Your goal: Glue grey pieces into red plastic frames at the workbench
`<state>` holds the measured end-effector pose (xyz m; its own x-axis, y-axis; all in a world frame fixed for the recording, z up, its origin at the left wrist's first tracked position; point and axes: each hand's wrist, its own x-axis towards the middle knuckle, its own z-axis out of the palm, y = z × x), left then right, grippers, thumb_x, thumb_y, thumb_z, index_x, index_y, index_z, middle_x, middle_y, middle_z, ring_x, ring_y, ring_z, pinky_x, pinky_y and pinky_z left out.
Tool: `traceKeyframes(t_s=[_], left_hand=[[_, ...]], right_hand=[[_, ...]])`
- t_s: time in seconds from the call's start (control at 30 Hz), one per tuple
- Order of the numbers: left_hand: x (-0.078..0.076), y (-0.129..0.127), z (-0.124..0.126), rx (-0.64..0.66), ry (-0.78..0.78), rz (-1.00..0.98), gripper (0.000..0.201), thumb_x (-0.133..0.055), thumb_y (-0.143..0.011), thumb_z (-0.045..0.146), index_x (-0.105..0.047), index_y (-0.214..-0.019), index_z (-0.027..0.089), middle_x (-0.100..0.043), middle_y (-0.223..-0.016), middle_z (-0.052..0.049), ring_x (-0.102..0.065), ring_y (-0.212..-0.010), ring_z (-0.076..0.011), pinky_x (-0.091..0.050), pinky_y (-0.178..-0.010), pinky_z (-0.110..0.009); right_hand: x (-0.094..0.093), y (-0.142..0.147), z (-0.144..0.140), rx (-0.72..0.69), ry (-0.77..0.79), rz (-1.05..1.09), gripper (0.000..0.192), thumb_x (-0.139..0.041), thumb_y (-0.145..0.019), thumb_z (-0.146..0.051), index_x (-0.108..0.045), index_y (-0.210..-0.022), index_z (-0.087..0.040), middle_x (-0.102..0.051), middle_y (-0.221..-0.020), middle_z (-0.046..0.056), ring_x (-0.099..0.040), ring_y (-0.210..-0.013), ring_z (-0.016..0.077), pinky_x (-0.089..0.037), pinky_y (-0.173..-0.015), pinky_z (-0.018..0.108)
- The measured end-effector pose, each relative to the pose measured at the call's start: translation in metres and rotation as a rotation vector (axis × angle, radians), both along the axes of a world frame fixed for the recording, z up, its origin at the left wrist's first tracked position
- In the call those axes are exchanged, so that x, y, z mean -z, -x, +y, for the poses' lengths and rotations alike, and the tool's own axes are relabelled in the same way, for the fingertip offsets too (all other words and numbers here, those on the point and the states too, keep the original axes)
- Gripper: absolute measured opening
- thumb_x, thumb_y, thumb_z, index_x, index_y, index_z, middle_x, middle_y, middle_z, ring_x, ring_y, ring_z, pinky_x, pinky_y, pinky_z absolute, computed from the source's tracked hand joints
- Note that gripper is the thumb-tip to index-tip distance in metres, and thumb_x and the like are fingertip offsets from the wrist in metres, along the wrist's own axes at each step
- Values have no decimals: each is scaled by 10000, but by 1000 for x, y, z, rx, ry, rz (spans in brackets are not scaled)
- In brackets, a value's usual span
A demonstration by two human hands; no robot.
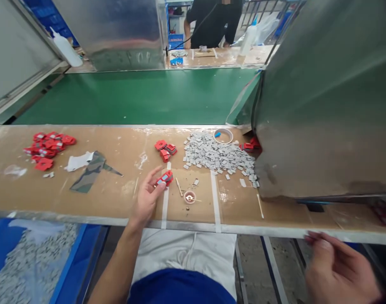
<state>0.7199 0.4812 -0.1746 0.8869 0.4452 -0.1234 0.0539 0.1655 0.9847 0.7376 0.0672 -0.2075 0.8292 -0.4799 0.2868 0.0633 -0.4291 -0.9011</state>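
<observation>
Head view, far left: a heap of red parts (49,147) on the brown tabletop (123,147).
Left hand (145,200): thumb and fingers hold one red part (165,178) over the table's middle.
Small cup (189,197): just right of that part.
Grey pieces (218,155): spread behind the cup, rightward.
Right hand (338,266): fingers bunched at the table's front edge; cannot tell whether it grips anything.

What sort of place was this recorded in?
Likely a factory assembly line: a long green surface, apparently a conveyor, lies beyond the workbench, which bears heaped gray pieces and clustered red parts.
</observation>
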Motion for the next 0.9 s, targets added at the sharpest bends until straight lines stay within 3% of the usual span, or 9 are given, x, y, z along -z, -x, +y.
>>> traceKeyframes(t_s=[0.1,0.17,0.23,0.33,0.43,0.53,0.63,0.9], left_hand=[[8,18,-4,47,466,39,422,-790,-871,521,-687,-1061,158,-775,-890,-69,-737,-808,-168,-589,-742,-277],[12,25,-5,92,611,74,410,-816,-854,491,-696,-1060,158,-788,-929,-85,-743,-841,-169,-602,-779,-279],[14,30,-5,130,649,75,437,-866,-811,448,-692,-1098,169,-791,-1033,-101,-754,-910,-183,-611,-844,-295],[16,34,-5,192,627,32,562,-950,-719,443,-666,-1148,216,-770,-1060,-68,-769,-900,-185,-622,-859,-312],[20,38,-3,306,543,-15,676,-984,-678,436,-649,-1239,262,-746,-1003,-13,-776,-821,-164,-629,-844,-316],[27,41,0,387,384,-49,540,-981,-698,369,-713,-1138,209,-778,-970,-36,-788,-841,-179,-625,-841,-296],[31,44,1,406,275,-52,444,-989,-687,313,-744,-1037,193,-825,-1019,-74,-779,-837,-170,-610,-757,-233],[30,43,-1,386,145,63,566,-1036,-566,378,-771,-1023,174,-814,-825,-51,-748,-714,-180,-607,-681,-243]], right_hand=[[-2,2,61,-207,-24,72,339,-749,-893,-523,-726,-963,-192,-756,-860,84,-729,-741,247,-594,-720,396],[-1,-3,93,-418,-41,142,334,-707,-934,-520,-733,-980,-190,-781,-876,93,-762,-779,244,-620,-736,376],[0,-8,118,-610,-27,167,310,-671,-973,-488,-728,-1044,-192,-790,-934,99,-772,-829,234,-631,-751,354],[-3,-13,144,-851,30,182,314,-659,-999,-411,-683,-1222,-191,-769,-1013,91,-731,-791,189,-617,-706,307],[-12,-19,162,-966,111,176,308,-660,-1006,-335,-666,-1276,-187,-729,-935,57,-661,-709,162,-574,-648,277],[-21,-25,173,-1022,190,130,196,-633,-1022,-268,-719,-1182,-195,-724,-886,55,-653,-716,170,-545,-643,274],[-27,-30,181,-1044,204,55,169,-592,-1035,-203,-750,-1092,-208,-767,-949,74,-702,-776,181,-554,-673,279],[-23,-39,194,-895,71,-74,133,-647,-997,-176,-765,-991,-236,-805,-924,54,-762,-840,197,-603,-749,298]])
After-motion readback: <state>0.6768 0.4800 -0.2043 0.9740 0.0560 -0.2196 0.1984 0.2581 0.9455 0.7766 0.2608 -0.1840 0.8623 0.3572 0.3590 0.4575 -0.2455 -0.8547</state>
